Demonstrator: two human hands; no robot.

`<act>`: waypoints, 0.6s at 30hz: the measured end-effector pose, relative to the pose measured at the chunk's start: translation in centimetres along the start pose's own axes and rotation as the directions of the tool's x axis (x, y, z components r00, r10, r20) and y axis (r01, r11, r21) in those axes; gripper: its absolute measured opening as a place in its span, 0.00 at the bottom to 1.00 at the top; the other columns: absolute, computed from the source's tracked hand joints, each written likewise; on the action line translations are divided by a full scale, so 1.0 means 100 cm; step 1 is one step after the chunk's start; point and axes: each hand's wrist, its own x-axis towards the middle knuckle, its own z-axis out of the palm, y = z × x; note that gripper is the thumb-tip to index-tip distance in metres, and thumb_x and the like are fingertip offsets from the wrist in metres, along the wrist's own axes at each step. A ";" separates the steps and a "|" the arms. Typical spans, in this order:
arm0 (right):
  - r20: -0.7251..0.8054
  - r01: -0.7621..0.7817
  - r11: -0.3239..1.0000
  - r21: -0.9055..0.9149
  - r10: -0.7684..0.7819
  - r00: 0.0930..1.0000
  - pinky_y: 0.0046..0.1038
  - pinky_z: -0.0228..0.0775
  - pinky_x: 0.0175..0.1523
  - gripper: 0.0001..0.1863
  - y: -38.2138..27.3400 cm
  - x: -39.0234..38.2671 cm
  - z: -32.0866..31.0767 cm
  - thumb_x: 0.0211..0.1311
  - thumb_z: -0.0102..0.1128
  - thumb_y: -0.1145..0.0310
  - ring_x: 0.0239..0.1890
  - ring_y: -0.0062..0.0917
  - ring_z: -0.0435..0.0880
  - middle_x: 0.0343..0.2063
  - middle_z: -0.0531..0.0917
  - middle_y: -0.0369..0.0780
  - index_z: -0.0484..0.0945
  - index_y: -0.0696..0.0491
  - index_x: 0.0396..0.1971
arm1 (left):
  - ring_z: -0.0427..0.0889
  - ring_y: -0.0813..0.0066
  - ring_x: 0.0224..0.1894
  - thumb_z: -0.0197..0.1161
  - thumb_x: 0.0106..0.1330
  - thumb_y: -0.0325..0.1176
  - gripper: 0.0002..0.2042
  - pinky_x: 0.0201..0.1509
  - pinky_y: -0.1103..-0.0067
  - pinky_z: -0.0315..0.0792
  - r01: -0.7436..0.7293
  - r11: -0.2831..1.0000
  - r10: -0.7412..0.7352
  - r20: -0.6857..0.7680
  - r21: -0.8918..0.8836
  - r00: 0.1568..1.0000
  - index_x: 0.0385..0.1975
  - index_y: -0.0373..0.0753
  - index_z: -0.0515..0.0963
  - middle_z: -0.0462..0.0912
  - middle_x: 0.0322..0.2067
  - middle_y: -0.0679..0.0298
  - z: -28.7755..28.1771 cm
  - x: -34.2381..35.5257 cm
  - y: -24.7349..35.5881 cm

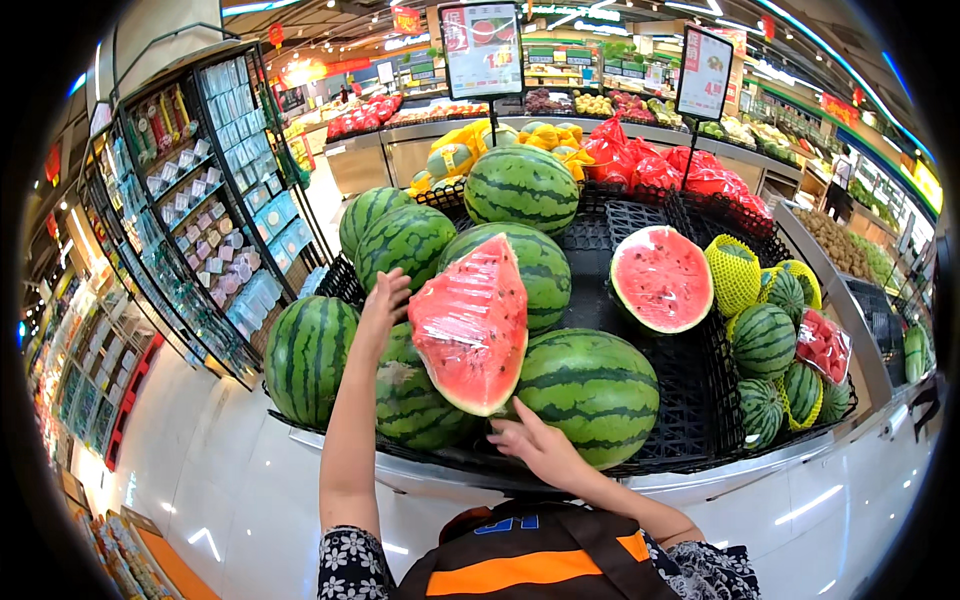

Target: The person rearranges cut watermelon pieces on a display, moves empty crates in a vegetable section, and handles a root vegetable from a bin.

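Observation:
A plastic-wrapped wedge of cut watermelon [470, 330] rests on top of whole striped watermelons, red flesh facing me. My left hand [388, 298] is open beside its upper left side, fingers spread near a whole watermelon [405, 243]. Below the wedge's lower tip, my right hand [528, 438] is open, fingers loosely apart. It is close to a large whole watermelon [590, 393], and whether it touches that fruit I cannot tell. Another whole watermelon [415, 400] lies under the wedge, partly hidden by it and by my left forearm.
A wrapped watermelon half [662, 280] sits on the black crate [690, 385]. At right are small melons [763, 340] in yellow foam nets and a red-fleshed pack [822, 345]. Sign stands [482, 50] rise behind. A tall goods rack [200, 190] stands at left.

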 end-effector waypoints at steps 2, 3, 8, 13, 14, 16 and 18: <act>-0.034 0.012 0.951 0.309 -0.001 0.999 0.29 0.63 0.51 0.32 -0.003 0.006 0.009 0.61 0.43 0.56 0.46 0.28 0.72 0.47 0.70 0.46 0.48 0.62 0.56 | 0.65 0.67 0.53 0.33 0.57 0.63 0.37 0.55 0.74 0.58 0.149 0.988 -0.138 0.171 -0.049 0.975 0.55 0.36 0.57 0.66 0.52 0.58 0.003 0.019 -0.015; -0.050 0.017 0.808 0.589 0.015 0.999 0.31 0.60 0.54 0.32 -0.004 0.008 0.010 0.61 0.41 0.54 0.50 0.29 0.69 0.52 0.66 0.45 0.47 0.60 0.57 | 0.65 0.69 0.53 0.32 0.57 0.63 0.37 0.55 0.75 0.58 0.209 0.971 -0.175 0.250 -0.113 0.952 0.55 0.35 0.57 0.66 0.52 0.60 0.012 0.020 -0.018; 0.037 -0.080 0.635 0.768 0.081 0.996 0.36 0.59 0.56 0.36 -0.019 0.019 -0.006 0.59 0.35 0.45 0.54 0.33 0.65 0.51 0.64 0.46 0.49 0.60 0.55 | 0.68 0.74 0.49 0.34 0.58 0.62 0.35 0.52 0.75 0.62 0.294 0.893 -0.187 0.312 -0.341 0.931 0.51 0.34 0.62 0.68 0.49 0.61 0.036 0.007 -0.015; 0.175 -0.301 0.586 0.752 0.263 0.949 0.43 0.59 0.55 0.46 -0.044 0.030 -0.034 0.55 0.26 0.37 0.52 0.39 0.66 0.49 0.64 0.55 0.48 0.73 0.51 | 0.71 0.73 0.47 0.36 0.60 0.58 0.30 0.51 0.76 0.64 0.165 0.862 -0.142 0.083 -0.480 0.986 0.47 0.34 0.65 0.71 0.46 0.61 0.034 -0.032 -0.012; 0.156 -0.349 0.588 0.729 0.354 0.922 0.43 0.60 0.54 0.47 -0.048 0.032 -0.041 0.54 0.26 0.37 0.51 0.40 0.68 0.48 0.65 0.57 0.48 0.74 0.50 | 0.71 0.73 0.47 0.36 0.60 0.58 0.30 0.51 0.76 0.64 0.167 0.861 -0.145 0.083 -0.480 0.986 0.47 0.34 0.65 0.71 0.46 0.61 0.039 -0.040 -0.010; 0.124 -0.375 0.623 0.686 0.408 0.904 0.42 0.65 0.51 0.48 -0.051 0.036 -0.053 0.54 0.27 0.36 0.47 0.41 0.71 0.44 0.68 0.58 0.49 0.76 0.48 | 0.71 0.73 0.47 0.35 0.61 0.56 0.30 0.52 0.76 0.63 0.038 0.889 -0.048 -0.009 -0.457 0.999 0.47 0.34 0.65 0.71 0.46 0.61 0.045 -0.057 -0.008; 0.037 -0.416 0.689 0.593 0.493 0.869 0.39 0.69 0.47 0.47 -0.062 0.041 -0.060 0.53 0.27 0.35 0.41 0.40 0.76 0.37 0.73 0.55 0.54 0.74 0.45 | 0.71 0.73 0.47 0.34 0.63 0.54 0.28 0.52 0.76 0.62 -0.008 0.882 -0.009 -0.034 -0.471 0.999 0.47 0.33 0.65 0.71 0.46 0.60 0.051 -0.069 -0.008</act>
